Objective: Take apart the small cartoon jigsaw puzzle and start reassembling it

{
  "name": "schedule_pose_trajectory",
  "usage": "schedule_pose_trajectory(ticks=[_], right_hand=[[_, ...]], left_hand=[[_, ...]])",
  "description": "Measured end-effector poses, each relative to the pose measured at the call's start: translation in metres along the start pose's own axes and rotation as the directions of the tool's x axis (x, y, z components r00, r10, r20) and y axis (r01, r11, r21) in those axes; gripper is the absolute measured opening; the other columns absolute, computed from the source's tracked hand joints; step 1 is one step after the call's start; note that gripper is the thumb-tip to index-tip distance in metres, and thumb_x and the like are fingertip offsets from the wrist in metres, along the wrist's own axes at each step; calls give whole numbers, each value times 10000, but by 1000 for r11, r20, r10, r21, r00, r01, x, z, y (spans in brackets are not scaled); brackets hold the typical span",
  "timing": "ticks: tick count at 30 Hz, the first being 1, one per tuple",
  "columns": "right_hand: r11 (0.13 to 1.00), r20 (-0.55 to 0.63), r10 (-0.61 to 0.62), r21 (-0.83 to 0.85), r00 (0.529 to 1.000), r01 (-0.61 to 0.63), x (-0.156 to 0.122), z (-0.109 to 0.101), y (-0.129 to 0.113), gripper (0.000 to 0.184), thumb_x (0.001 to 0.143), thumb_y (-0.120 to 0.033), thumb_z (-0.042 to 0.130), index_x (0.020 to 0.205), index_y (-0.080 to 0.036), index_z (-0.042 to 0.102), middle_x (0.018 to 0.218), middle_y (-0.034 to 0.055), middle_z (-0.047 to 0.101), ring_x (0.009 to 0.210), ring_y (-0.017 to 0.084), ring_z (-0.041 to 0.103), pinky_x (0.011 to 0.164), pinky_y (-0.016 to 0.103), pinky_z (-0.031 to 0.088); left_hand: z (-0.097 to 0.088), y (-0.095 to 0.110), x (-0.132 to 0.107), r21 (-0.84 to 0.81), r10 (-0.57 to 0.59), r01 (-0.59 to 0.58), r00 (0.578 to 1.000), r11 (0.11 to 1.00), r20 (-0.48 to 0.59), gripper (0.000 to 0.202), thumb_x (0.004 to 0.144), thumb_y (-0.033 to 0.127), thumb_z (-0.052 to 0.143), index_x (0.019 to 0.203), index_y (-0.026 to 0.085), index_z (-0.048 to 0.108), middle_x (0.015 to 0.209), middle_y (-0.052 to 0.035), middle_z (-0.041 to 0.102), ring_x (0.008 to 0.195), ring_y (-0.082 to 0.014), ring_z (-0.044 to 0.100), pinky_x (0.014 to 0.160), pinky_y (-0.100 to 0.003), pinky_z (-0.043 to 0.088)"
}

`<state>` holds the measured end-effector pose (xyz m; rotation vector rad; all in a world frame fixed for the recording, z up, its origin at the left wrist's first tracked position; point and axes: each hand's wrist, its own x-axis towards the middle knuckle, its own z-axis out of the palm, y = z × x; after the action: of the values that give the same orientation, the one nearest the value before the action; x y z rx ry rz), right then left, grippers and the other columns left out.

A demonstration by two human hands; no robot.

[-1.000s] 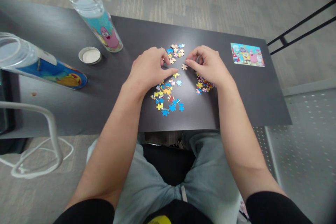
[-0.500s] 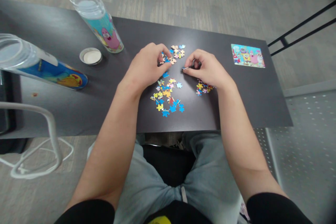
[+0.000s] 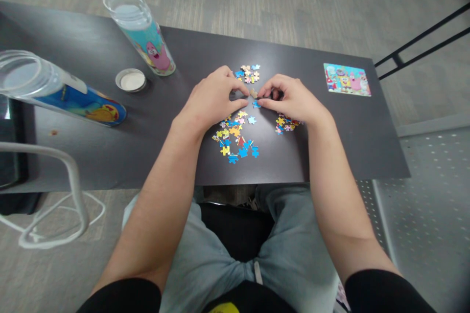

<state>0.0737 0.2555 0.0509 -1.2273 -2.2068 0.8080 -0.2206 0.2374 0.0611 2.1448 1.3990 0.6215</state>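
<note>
My left hand [image 3: 216,93] hovers over the loose puzzle pieces, its thumb and forefinger apart with a gap between the tips. Opposite it, my right hand [image 3: 286,94] has its fingers curled in a pinch at a tan-sided puzzle piece [image 3: 253,93]. A blue puzzle piece [image 3: 256,104] lies by the right thumb tip. Beyond the hands is a small group of puzzle pieces [image 3: 251,77]. Nearer my body, yellow and blue pieces [image 3: 234,131] are spread out, partly covered by the left hand. A further pile [image 3: 285,123] sits under the right wrist.
A picture card [image 3: 347,79] lies on the right of the dark table [image 3: 352,142]. On the left stand two clear-topped tubes, one with a pink figure [image 3: 156,54], one blue [image 3: 88,102]. A round lid [image 3: 131,80] lies between them. A white curved tube [image 3: 71,176] is at the left edge.
My left hand has moved right, off the far pieces, closer to my right hand. The tan-sided piece and a blue piece now show between the hands. The view has shifted slightly.
</note>
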Motion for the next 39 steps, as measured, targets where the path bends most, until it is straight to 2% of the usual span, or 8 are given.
schedule_pose_trajectory(ticks=[3, 7, 12, 17, 23, 29, 35, 39], right_hand=[[999, 28, -42, -1, 999, 42, 0, 3, 0, 162, 985, -411, 1007, 1084, -303, 937, 1108, 30, 854, 898, 249, 693, 937, 466, 525], [999, 37, -30, 30, 999, 29, 2, 8, -2, 242, 990, -475, 1017, 1113, -296, 910, 1097, 23, 837, 873, 233, 664, 895, 441, 547], [998, -97, -53, -25, 994, 51, 9, 21, -5, 213, 1013, -367, 945, 1195, -274, 886, 1169, 59, 808, 870, 237, 649, 908, 448, 595], [999, -70, -40, -1, 997, 40, 11, 23, -8, 202, 987, -381, 961, 1117, -284, 840, 1187, 58, 799, 846, 231, 636, 886, 446, 602], [997, -71, -45, 63, 996, 50, 10, 21, -21, 149, 987, -348, 894, 1015, -310, 753, 1037, 39, 808, 809, 260, 669, 857, 478, 613], [988, 73, -88, 133, 993, 78, 8, 14, -27, 78, 1006, -396, 900, 1044, -330, 884, 1240, 95, 903, 901, 317, 788, 935, 560, 691], [992, 35, -78, 102, 996, 74, 7, 14, -19, 250, 1005, -550, 951, 1118, -328, 928, 1261, 85, 909, 878, 300, 778, 937, 545, 687], [996, 32, -55, 74, 998, 53, 9, 19, -19, 211, 1029, -530, 934, 1112, -337, 914, 1238, 89, 875, 862, 300, 737, 932, 553, 682]], left_hand=[[3, 3, 1, -13, -16, 15, 999, 1000, -34, 192, 942, 376, 976, 1127, 345, 933, 1303, -65, 758, 1206, -317, 711, 1134, -503, 589], [2, 2, 3, -20, -41, 40, 997, 999, -63, 203, 963, 341, 939, 1162, 356, 903, 1333, -56, 788, 1177, -307, 733, 1144, -511, 604], [-6, -5, 2, -24, -139, 137, 979, 990, -150, 332, 974, 346, 937, 1305, 360, 910, 1361, -77, 796, 1150, -319, 728, 1130, -515, 612], [-5, -5, -1, 46, -146, 152, 983, 987, -115, 354, 1024, 393, 889, 1372, 349, 936, 1535, -127, 760, 1245, -375, 744, 1145, -564, 593], [2, 0, 1, 78, -142, 155, 978, 985, -152, 243, 1007, 416, 868, 1237, 363, 929, 1443, -114, 770, 1132, -359, 693, 1049, -573, 593], [0, 4, 3, 61, -142, 150, 982, 987, -124, 182, 998, 376, 856, 1173, 360, 904, 1378, -82, 756, 1016, -300, 654, 1000, -557, 563], [2, -2, 5, 26, -120, 124, 984, 992, -128, 172, 958, 363, 873, 1129, 348, 881, 1314, -60, 787, 982, -271, 641, 967, -505, 573], [4, 0, 4, 39, -129, 136, 981, 990, -147, 173, 951, 384, 903, 1117, 344, 874, 1325, -62, 802, 973, -278, 638, 944, -510, 564]])
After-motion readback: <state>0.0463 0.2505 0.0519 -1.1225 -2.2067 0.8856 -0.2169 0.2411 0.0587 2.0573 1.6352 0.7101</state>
